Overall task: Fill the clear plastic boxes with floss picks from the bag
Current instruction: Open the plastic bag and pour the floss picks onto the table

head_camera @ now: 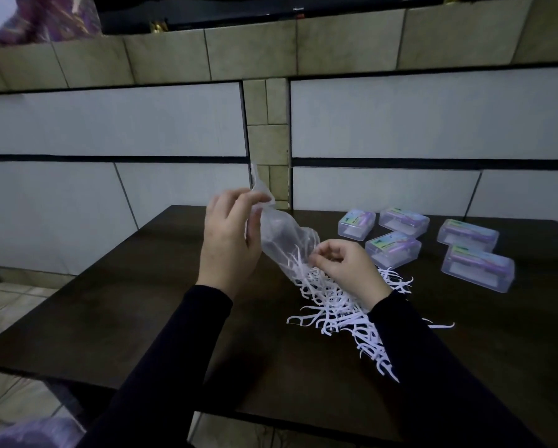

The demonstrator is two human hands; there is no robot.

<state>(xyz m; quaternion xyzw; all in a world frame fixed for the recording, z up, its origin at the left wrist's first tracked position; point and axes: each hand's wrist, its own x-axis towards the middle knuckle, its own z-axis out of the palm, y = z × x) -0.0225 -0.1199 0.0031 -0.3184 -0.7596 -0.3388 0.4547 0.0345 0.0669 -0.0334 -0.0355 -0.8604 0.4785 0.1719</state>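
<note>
My left hand (229, 240) grips the upper end of a clear plastic bag (281, 237) and holds it raised, mouth downward, over the dark table (142, 302). White floss picks (339, 305) spill from the bag's mouth into a loose pile on the table. My right hand (342, 266) pinches the bag's lower edge just above the pile, its fingers curled. Several clear plastic boxes with coloured labels sit shut at the table's far right, the nearest to the pile (392, 248) and the largest in view (478, 273).
A tiled wall rises right behind the table. The table's left and near edges drop to a tiled floor. A pale crumpled plastic shape (29, 433) lies at the bottom left corner.
</note>
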